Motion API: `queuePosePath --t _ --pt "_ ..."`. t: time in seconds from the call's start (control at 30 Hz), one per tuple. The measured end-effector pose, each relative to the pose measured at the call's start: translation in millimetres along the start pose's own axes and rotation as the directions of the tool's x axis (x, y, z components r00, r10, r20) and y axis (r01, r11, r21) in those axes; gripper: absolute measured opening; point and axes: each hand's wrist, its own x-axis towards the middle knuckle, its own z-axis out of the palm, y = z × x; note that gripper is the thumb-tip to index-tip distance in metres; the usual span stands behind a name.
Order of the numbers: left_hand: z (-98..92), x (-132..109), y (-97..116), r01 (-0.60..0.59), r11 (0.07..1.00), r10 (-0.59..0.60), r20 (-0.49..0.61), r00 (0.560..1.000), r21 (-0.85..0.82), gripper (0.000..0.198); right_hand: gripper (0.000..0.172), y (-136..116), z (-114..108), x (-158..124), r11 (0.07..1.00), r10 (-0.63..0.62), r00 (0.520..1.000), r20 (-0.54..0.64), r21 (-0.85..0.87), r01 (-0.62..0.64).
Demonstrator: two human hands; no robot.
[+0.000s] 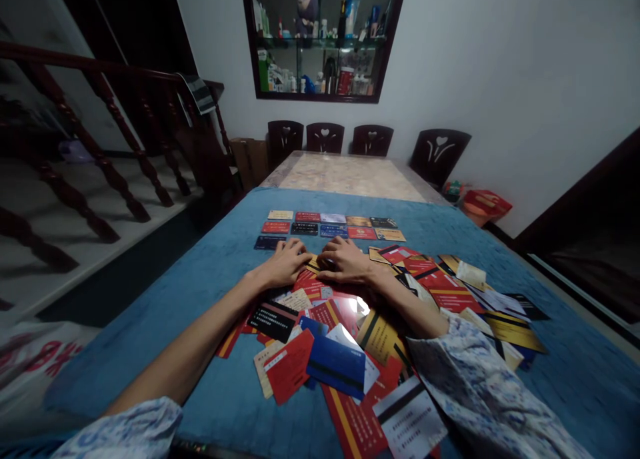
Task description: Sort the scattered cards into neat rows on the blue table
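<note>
My left hand [285, 264] rests at the top of the card pile, fingers bent down on the left side of a gold card [313, 264]. On that card's other side is my right hand [345, 262], its fingers curled and its thumb pointing left. The fingertips are partly hidden. Under and below both hands spreads a loose pile: a black card [273, 320], a blue card [337, 366], a red card [290, 366] and a silver card [410, 419]. Beyond my hands several cards lie in rows, among them a dark blue card [271, 243] just past my left hand.
A blue cloth [200, 292] covers the near part of the table. More cards [450, 292] overlap to the right of my right forearm. Dark chairs [325, 138] stand at the far end, below a wall cabinet. A plastic bag [35, 372] is at the lower left.
</note>
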Motion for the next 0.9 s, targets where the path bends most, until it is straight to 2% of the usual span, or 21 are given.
queuePosePath --t 0.13,0.33,0.5,0.73,0.9 --pt "0.8 -2 -3 -0.011 1.000 0.011 0.010 1.000 -0.017 0.031 0.045 -2 -1 1 1.000 0.013 1.000 0.022 0.003 -0.013" --pt "-3.4 -6 -7 -0.012 0.998 0.014 0.034 0.999 -0.061 0.033 0.035 3 1 2 1.000 0.012 1.000 0.023 0.011 -0.012" --pt "-7.1 -8 -8 -0.018 0.994 0.023 0.042 0.999 -0.104 0.032 0.033 9 2 2 0.996 -0.083 0.997 0.001 0.019 0.083" --pt "-13.8 -10 -7 -0.090 0.988 0.087 -0.032 0.996 -0.122 0.025 0.028 16 -3 -1 0.985 -0.168 0.984 -0.052 0.024 0.169" --pt "-15.1 -10 -6 -0.135 0.987 0.122 -0.136 0.983 -0.090 0.025 0.029 17 -4 -2 0.982 -0.179 0.974 -0.140 0.031 0.186"
